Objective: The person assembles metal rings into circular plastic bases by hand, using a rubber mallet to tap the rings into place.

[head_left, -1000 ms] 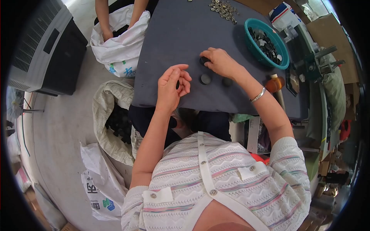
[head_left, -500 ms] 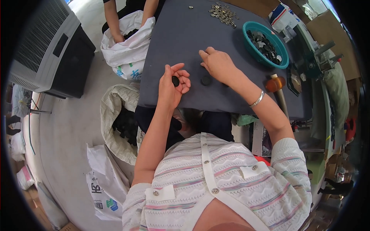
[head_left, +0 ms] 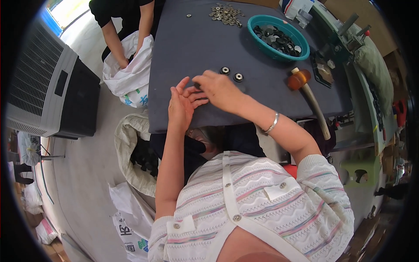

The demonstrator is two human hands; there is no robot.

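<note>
Over the grey-covered table my right hand (head_left: 219, 91) pinches a small black disc (head_left: 197, 85). It is right beside the fingertips of my left hand (head_left: 180, 106), whose palm faces up with the fingers loosely stretched. Whether those fingers also touch the disc I cannot tell. Just beyond my right hand lie two black round pieces, a left one (head_left: 224, 70) and a right one (head_left: 238, 77), each with a silvery ring in its middle. Another dark spot shows partly beside my right wrist, too blurred to name.
A teal bowl (head_left: 252, 36) of black and grey discs stands far right, near a pile of metal rings (head_left: 226, 14). A mallet (head_left: 299, 80) lies at the right. Left of the table, a co-worker's hands (head_left: 124, 62) reach into a white sack (head_left: 131, 87); another sack (head_left: 124, 150) holds black pieces.
My right hand has come left and nearer to my left hand. The black disc from my left palm's side is now in my right fingers. Two ringed pieces have come into sight; the view has shifted.
</note>
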